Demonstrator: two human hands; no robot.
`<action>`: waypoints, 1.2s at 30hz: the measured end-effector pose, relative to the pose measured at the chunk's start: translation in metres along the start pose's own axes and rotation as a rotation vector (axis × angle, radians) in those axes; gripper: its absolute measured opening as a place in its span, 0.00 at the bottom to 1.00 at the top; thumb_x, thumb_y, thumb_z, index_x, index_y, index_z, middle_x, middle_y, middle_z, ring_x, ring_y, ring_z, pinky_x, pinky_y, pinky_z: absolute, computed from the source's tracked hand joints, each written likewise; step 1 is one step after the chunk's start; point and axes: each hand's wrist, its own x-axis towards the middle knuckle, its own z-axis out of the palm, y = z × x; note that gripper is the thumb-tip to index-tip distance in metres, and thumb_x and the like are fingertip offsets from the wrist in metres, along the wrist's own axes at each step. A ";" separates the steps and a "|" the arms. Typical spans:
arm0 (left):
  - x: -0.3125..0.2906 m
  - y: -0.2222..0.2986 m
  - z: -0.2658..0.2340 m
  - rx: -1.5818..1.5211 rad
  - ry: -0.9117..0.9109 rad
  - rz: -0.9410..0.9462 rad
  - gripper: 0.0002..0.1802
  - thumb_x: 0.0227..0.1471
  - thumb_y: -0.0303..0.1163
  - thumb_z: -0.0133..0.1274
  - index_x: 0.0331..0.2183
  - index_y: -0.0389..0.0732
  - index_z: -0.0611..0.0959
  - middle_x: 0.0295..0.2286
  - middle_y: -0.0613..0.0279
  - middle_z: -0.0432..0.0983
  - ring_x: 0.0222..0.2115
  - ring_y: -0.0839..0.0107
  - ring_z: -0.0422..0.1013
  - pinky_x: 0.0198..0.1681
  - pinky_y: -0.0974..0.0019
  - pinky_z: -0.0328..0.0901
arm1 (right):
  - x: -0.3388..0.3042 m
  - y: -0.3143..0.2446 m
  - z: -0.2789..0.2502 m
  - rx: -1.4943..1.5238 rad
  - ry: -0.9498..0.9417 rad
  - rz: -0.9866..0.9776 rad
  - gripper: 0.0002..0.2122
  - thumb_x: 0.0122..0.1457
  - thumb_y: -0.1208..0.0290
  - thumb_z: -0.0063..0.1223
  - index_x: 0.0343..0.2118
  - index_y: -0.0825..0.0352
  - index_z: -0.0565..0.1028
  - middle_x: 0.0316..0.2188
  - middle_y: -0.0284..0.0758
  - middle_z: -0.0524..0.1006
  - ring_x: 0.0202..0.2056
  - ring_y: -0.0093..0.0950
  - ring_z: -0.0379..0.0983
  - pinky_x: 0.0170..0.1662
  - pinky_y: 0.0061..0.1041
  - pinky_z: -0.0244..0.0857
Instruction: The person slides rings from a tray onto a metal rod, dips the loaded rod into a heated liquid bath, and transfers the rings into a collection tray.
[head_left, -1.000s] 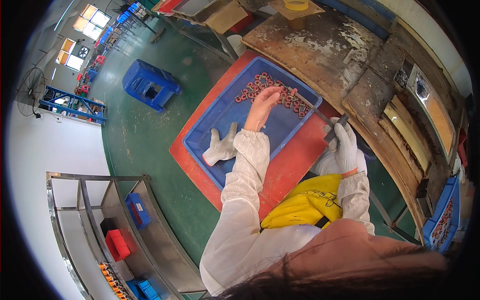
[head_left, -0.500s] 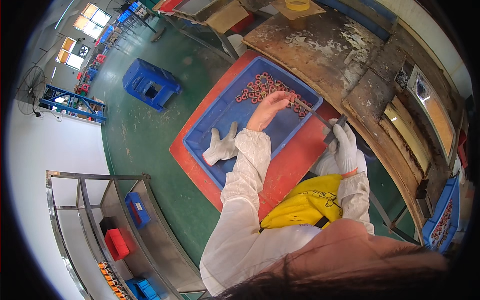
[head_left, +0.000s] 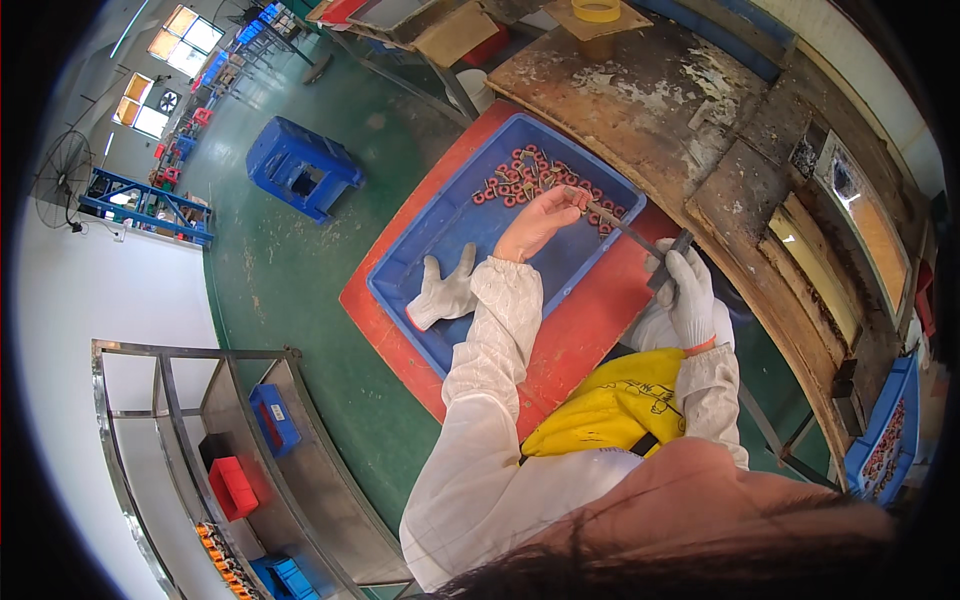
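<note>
My left hand (head_left: 543,222) is bare and reaches over the blue plastic tray (head_left: 400,255). Its thumb and fingers are pinched at the far end of a long thin grey metal bar tool (head_left: 628,230); what lies between them is too small to make out. My right hand (head_left: 690,295), in a white knit glove, grips the tool's other end by a dark crosspiece (head_left: 682,243). Small red ring-shaped parts with metal stems (head_left: 530,172) lie heaped at the tray's far end. An off-white work glove (head_left: 445,290) rests in its near left part.
The tray sits on a red tabletop (head_left: 385,340). A worn wooden bench (head_left: 640,90) runs along the far and right sides. A blue stool (head_left: 300,165) stands on the green floor. Metal shelving (head_left: 330,450) is at lower left, another blue tray (head_left: 880,450) at right.
My left hand has shifted very slightly, its fingertips dipping a little nearer along the bar. The right hand and the tool have hardly moved.
</note>
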 end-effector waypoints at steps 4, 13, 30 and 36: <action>0.001 0.000 0.002 0.017 0.001 0.032 0.18 0.49 0.30 0.55 0.42 0.38 0.73 0.40 0.68 0.69 0.44 0.76 0.64 0.51 0.70 0.55 | 0.000 0.000 -0.001 -0.008 -0.010 -0.007 0.13 0.59 0.66 0.45 0.41 0.70 0.69 0.26 0.33 0.75 0.12 0.11 0.58 0.15 0.09 0.51; 0.001 0.000 0.004 0.110 0.013 0.018 0.18 0.48 0.30 0.56 0.42 0.37 0.75 0.40 0.67 0.71 0.44 0.75 0.65 0.52 0.69 0.55 | 0.000 0.002 0.000 -0.002 0.008 -0.002 0.12 0.59 0.66 0.45 0.41 0.70 0.69 0.26 0.33 0.75 0.12 0.11 0.58 0.15 0.09 0.51; 0.002 -0.001 0.003 0.099 -0.007 0.036 0.20 0.48 0.32 0.56 0.44 0.37 0.75 0.42 0.64 0.71 0.45 0.72 0.65 0.53 0.67 0.55 | 0.000 0.001 -0.001 0.023 -0.006 -0.009 0.12 0.59 0.67 0.45 0.41 0.70 0.69 0.26 0.34 0.75 0.12 0.11 0.58 0.15 0.09 0.51; 0.000 0.001 0.003 0.097 -0.017 0.028 0.20 0.48 0.32 0.56 0.44 0.36 0.74 0.42 0.64 0.71 0.45 0.72 0.65 0.53 0.67 0.55 | -0.001 0.000 0.001 0.017 0.004 -0.004 0.12 0.59 0.67 0.45 0.40 0.70 0.69 0.26 0.34 0.75 0.12 0.11 0.58 0.15 0.09 0.51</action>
